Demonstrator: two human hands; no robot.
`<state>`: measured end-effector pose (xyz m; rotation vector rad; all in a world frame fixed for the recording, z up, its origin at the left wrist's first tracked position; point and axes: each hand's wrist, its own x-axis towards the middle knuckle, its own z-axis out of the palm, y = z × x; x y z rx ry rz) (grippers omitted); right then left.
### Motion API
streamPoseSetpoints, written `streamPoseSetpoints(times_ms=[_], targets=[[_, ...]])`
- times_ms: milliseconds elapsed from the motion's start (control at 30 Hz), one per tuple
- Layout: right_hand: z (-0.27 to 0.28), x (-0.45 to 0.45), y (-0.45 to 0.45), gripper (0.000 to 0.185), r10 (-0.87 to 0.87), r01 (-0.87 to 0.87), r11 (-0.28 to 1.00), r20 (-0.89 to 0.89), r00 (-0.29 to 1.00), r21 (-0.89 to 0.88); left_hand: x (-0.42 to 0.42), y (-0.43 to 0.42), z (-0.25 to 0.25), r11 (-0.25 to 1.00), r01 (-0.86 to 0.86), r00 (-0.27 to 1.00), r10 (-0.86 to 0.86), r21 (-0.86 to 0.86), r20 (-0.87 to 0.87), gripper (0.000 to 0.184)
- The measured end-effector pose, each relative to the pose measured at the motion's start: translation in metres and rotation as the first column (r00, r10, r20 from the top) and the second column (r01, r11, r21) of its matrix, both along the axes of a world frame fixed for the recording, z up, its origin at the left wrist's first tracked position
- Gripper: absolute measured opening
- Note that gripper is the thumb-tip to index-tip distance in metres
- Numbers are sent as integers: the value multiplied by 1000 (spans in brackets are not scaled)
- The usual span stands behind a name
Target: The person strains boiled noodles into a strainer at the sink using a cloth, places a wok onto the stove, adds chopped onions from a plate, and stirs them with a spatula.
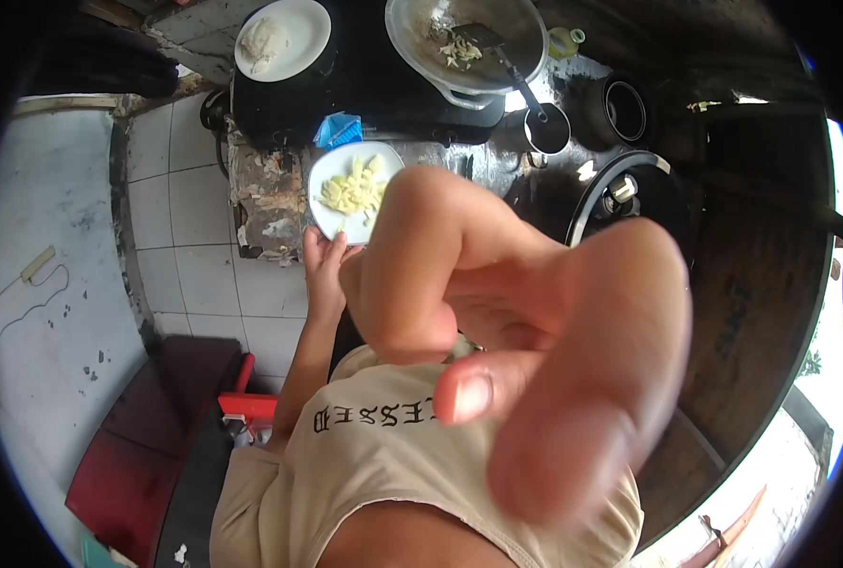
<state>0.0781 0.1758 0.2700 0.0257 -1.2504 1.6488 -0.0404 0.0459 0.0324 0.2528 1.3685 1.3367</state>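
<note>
L hand (326,268) holding plate (323,174), pale pcs (352,191), R hand (535,270) nr cam

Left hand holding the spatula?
No, the left hand holds the square plate, while the spatula rests in the pan.

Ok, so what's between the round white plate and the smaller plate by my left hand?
In the head view, a blue packet and part of the black stove lie between the round white plate and the smaller plate.

Shows white wall tiles (187,275) at left, dark-red furniture (142,454) below, dark wooden panel (758,284) right; admits daylight (842,175) beyond.
</note>
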Motion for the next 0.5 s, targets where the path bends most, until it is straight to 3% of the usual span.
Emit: streamPoseSetpoints(times_ms=[67,100,200,500], targets=[[31,8,-5,32,-14,20,997,-89,996,71,12,19,20,998,-51,999,51,-41,-10,24],[37,13,-11,32,-12,25,994,-117,993,109,13,29,22,998,-33,999,32,56,9,22],[49,30,-16,31,-107,122,988,-148,983,95,22,46,28,991,6,1000,-7,136,5,20],[52,53,10,29,-250,284,949,-221,943,134,53,88,39,984,145,989,-146,101,0,17]])
